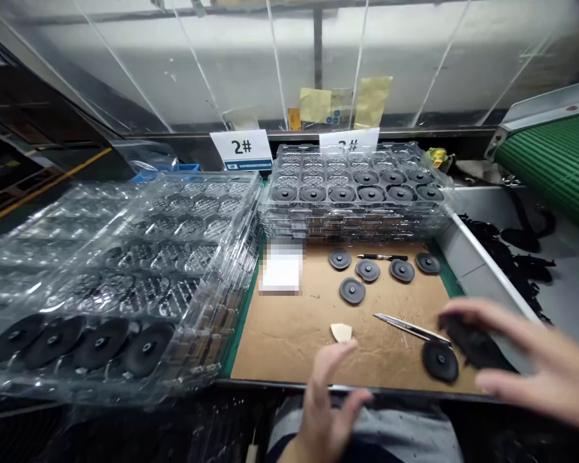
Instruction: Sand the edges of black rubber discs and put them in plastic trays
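Observation:
My right hand point(540, 360), smeared by motion, grips a black rounded rubber-looking part point(475, 341) between thumb and fingers at the right of the cardboard point(289, 347). Just left of it lies a similar black disc point(440, 361), with the end of a cutter knife point(408, 326) touching or overlapping its top edge. My left hand point(325, 399) is at the cardboard's front edge, thumb and fingers apart, holding nothing. Its fingertip is close to a small cream-coloured wedge point(341, 332). Farther back lie several black discs point(352, 291) and a pen point(381, 257).
Stacked clear trays point(357, 222) stand at the back, the top one partly filled with discs. More clear trays point(193, 283) are stacked on the left. At right, a white-walled bin point(487, 276) holds black parts below a green conveyor belt point(554, 154). A pixelated white patch point(280, 268) sits on the cardboard.

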`<action>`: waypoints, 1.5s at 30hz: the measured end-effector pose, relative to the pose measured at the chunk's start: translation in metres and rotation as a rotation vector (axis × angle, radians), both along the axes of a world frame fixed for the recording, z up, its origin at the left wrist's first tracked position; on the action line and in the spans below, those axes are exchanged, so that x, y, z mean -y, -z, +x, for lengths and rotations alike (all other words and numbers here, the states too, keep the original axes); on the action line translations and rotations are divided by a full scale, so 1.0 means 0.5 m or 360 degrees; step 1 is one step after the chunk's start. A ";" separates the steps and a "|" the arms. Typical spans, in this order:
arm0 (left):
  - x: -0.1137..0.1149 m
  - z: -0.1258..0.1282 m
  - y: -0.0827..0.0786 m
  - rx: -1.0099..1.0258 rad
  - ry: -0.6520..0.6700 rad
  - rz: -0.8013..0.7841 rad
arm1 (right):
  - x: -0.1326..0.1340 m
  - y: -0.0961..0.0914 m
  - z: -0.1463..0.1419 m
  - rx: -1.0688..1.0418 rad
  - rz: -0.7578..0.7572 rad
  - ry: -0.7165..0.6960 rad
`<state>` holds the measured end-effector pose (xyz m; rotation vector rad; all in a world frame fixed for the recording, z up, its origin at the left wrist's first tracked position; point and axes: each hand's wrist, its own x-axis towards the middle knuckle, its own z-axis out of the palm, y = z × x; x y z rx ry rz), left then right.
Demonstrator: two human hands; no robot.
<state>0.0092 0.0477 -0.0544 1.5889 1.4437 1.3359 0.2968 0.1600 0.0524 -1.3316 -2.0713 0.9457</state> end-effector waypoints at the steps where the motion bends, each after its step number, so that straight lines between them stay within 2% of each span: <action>1: 0.010 0.014 -0.006 -0.0067 0.0233 0.0224 | 0.041 0.032 -0.037 -0.0138 -0.0392 -0.0159; 2: 0.019 0.025 -0.010 -0.0142 0.0438 0.0371 | 0.078 0.064 -0.070 -0.0299 -0.0822 -0.0310; 4: 0.031 0.035 -0.016 -0.0266 0.0735 0.0464 | 0.142 0.119 -0.120 -0.0595 -0.1191 -0.0300; 7: 0.038 0.026 -0.023 -0.0313 0.0904 0.0242 | 0.206 0.166 -0.166 -0.0830 -0.1320 -0.0038; 10: 0.045 0.001 -0.029 -0.0229 0.0872 0.0086 | 0.242 0.175 -0.204 -0.0923 -0.1355 0.0177; 12: 0.056 -0.016 -0.030 -0.0164 0.0861 0.0014 | 0.252 0.173 -0.230 -0.0907 -0.1306 0.0190; 14: 0.070 -0.032 -0.030 -0.0032 0.0806 -0.0065 | 0.250 0.174 -0.251 -0.0796 -0.1196 0.0061; 16: 0.084 -0.048 -0.030 0.0224 0.0584 -0.0258 | 0.229 0.179 -0.263 -0.0514 -0.1007 -0.0146; 18: 0.091 -0.068 -0.032 0.0714 0.0295 -0.0537 | 0.191 0.192 -0.267 -0.0184 -0.0800 -0.0223; 20: 0.093 -0.092 -0.034 0.1379 0.0076 -0.0805 | 0.143 0.214 -0.270 0.0032 -0.0609 -0.0096; 23: 0.090 -0.130 -0.034 0.2182 -0.0060 -0.1004 | 0.092 0.266 -0.294 0.0119 -0.0374 0.0158; 26: 0.095 -0.153 -0.033 0.2445 -0.0093 -0.0985 | 0.097 0.313 -0.334 0.0108 -0.0186 0.0172; 28: 0.100 -0.157 -0.037 0.2466 -0.0063 -0.0939 | 0.118 0.323 -0.354 0.0052 -0.0120 0.0080; 30: 0.103 -0.155 -0.043 0.2448 -0.0027 -0.0910 | 0.136 0.306 -0.365 0.0001 -0.0100 0.0004; 31: 0.103 -0.152 -0.047 0.2430 -0.0010 -0.0901 | 0.141 0.285 -0.367 -0.0014 -0.0103 -0.0013; 35: 0.092 -0.136 -0.061 0.2312 0.0037 -0.0898 | 0.157 0.150 -0.387 -0.0086 -0.0116 -0.0026; 37: 0.085 -0.126 -0.069 0.2221 0.0037 -0.0917 | 0.172 0.083 -0.407 -0.0249 -0.0013 -0.0099; 39: 0.080 -0.118 -0.078 0.2110 0.0004 -0.0954 | 0.188 0.038 -0.426 -0.0403 0.0093 -0.0219; 41: 0.079 -0.111 -0.087 0.2008 -0.0061 -0.0977 | 0.197 0.016 -0.437 -0.0438 0.0051 -0.0378; 43: 0.079 -0.103 -0.092 0.1947 -0.0081 -0.0969 | 0.195 0.011 -0.438 -0.0360 -0.0029 -0.0479; 45: 0.081 -0.094 -0.093 0.1930 0.0007 -0.0969 | 0.192 0.014 -0.432 -0.0310 0.0075 -0.0398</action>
